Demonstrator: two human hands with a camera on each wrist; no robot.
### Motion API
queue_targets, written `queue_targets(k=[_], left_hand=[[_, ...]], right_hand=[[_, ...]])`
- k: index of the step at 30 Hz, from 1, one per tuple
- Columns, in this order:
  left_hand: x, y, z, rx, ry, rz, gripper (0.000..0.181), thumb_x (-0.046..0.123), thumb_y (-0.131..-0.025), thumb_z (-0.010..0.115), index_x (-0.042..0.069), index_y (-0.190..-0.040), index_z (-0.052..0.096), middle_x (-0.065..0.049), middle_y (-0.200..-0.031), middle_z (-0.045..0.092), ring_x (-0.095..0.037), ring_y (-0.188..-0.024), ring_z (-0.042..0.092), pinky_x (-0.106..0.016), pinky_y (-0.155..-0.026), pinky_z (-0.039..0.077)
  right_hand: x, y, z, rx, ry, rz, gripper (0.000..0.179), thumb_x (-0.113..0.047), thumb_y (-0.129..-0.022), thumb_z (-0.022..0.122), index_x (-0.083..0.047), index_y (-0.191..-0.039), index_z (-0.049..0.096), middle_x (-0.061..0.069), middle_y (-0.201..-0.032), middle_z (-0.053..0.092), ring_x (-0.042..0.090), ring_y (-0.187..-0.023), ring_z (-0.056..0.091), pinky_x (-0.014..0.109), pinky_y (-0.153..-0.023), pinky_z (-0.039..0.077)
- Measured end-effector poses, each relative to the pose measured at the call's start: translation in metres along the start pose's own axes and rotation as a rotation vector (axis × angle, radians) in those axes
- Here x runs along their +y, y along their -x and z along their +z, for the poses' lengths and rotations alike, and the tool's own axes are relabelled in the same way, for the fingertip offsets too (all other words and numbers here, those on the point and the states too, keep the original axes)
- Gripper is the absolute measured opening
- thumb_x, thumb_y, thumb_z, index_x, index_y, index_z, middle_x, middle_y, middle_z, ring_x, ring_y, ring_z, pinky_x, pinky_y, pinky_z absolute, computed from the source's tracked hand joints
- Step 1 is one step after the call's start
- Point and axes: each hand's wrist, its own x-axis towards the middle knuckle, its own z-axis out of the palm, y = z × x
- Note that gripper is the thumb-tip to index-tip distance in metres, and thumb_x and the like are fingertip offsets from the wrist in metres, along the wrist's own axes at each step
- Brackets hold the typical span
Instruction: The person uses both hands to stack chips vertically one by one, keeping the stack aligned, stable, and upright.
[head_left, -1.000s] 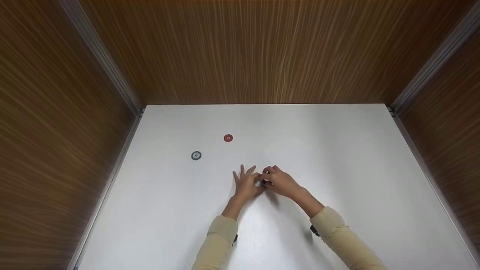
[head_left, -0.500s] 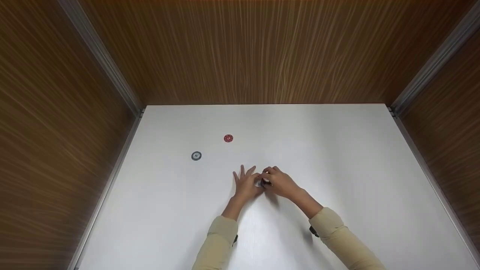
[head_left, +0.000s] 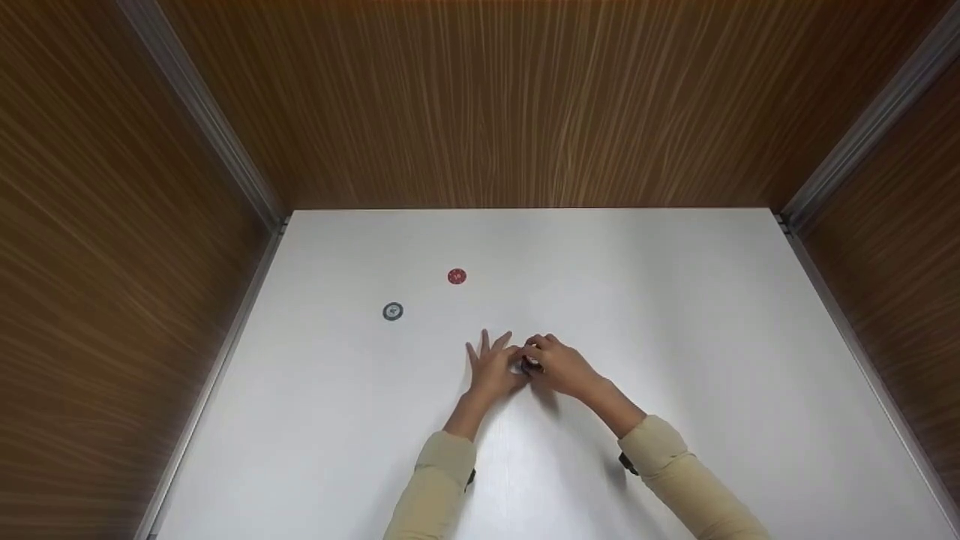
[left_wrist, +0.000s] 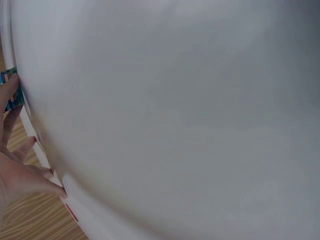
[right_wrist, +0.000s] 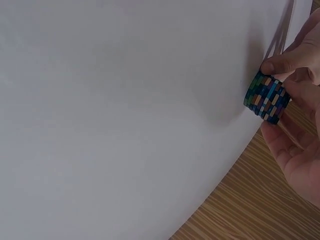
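A stack of poker chips (head_left: pixel 532 365) stands on the white table between both hands, mostly covered by fingers in the head view. In the right wrist view, the stack (right_wrist: pixel 267 98) shows dark edges with green, blue, tan and purple blocks. My left hand (head_left: pixel 493 372) holds the stack's left side between thumb and index finger, its other fingers spread out. From the right, my right hand (head_left: pixel 564 367) grips the same stack with curled fingers. The left wrist view catches only part of the stack (left_wrist: pixel 16 98), at its left edge.
Farther back on the table (head_left: pixel 720 315) lie a red poker chip (head_left: pixel 457 277) and, left of it, a grey-blue chip with a pale centre (head_left: pixel 393 311). Brown wood-grain panels (head_left: pixel 480 112) rise at the back and both sides.
My right hand has shifted very slightly toward the body, its fingers still about the stack. The left hand and the two separate chips stay in place.
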Motion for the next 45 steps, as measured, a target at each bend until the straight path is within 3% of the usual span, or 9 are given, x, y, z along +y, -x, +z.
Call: queue_targets(k=[7,15,20,25,31,37,45], left_hand=[[0.003,-0.002,-0.002,-0.031,-0.063,-0.026,0.048,0.044,-0.072,0.075,0.020,-0.112,0.066,-0.009,-0.136,0.045,-0.046,-0.130,0.019,-0.068,-0.098,0.007],[0.002,-0.004,-0.002,-0.004,-0.069,0.008,0.048,0.043,-0.071,0.076,0.017,-0.111,0.067,-0.010,-0.134,0.047,-0.049,-0.127,0.023,-0.070,-0.096,0.010],[0.002,-0.004,0.000,0.001,-0.034,0.004,0.042,0.037,-0.069,0.078,0.017,-0.104,0.068,-0.011,-0.134,0.047,-0.049,-0.127,0.022,-0.069,-0.097,0.009],[0.003,-0.003,0.001,0.003,-0.019,-0.012,0.041,0.038,-0.068,0.079,0.017,-0.101,0.069,-0.011,-0.134,0.047,-0.049,-0.128,0.021,-0.069,-0.097,0.007],[0.004,-0.004,0.001,-0.002,-0.050,-0.011,0.041,0.040,-0.068,0.078,0.018,-0.102,0.069,-0.008,-0.134,0.047,-0.048,-0.128,0.022,-0.068,-0.098,0.008],[0.004,-0.003,0.000,-0.004,-0.062,-0.003,0.040,0.039,-0.068,0.077,0.018,-0.101,0.069,-0.008,-0.134,0.047,-0.048,-0.128,0.022,-0.069,-0.097,0.009],[0.004,-0.002,-0.002,-0.011,-0.033,-0.016,0.042,0.040,-0.067,0.079,0.018,-0.101,0.070,-0.011,-0.135,0.044,-0.048,-0.130,0.016,-0.069,-0.097,0.006]], right_hand=[[0.001,0.000,-0.004,-0.038,-0.003,0.004,0.034,0.000,-0.076,0.072,-0.005,-0.108,0.064,0.013,-0.103,0.058,0.028,-0.090,0.055,0.040,-0.072,0.052],[0.003,0.000,-0.003,-0.027,-0.023,0.000,0.036,0.001,-0.077,0.071,-0.003,-0.111,0.059,0.011,-0.102,0.058,0.026,-0.087,0.055,0.038,-0.070,0.051],[0.010,0.007,0.003,-0.040,-0.110,0.086,0.044,0.000,-0.080,0.068,0.002,-0.119,0.048,0.015,-0.106,0.057,0.031,-0.094,0.056,0.042,-0.078,0.049],[0.020,0.014,0.011,-0.042,-0.197,0.205,0.043,-0.003,-0.077,0.072,0.002,-0.114,0.051,0.016,-0.109,0.056,0.032,-0.102,0.052,0.043,-0.087,0.044],[0.028,0.016,0.017,0.026,-0.216,0.215,0.042,-0.005,-0.071,0.077,0.007,-0.106,0.057,0.021,-0.114,0.051,0.039,-0.108,0.047,0.047,-0.093,0.040],[0.029,0.016,0.019,0.037,-0.219,0.209,0.045,-0.008,-0.070,0.078,0.009,-0.105,0.058,0.023,-0.118,0.051,0.040,-0.113,0.044,0.048,-0.097,0.036],[0.026,0.012,0.016,-0.015,-0.243,0.260,0.054,-0.010,-0.070,0.078,0.012,-0.113,0.055,0.022,-0.122,0.050,0.039,-0.120,0.039,0.047,-0.101,0.031]])
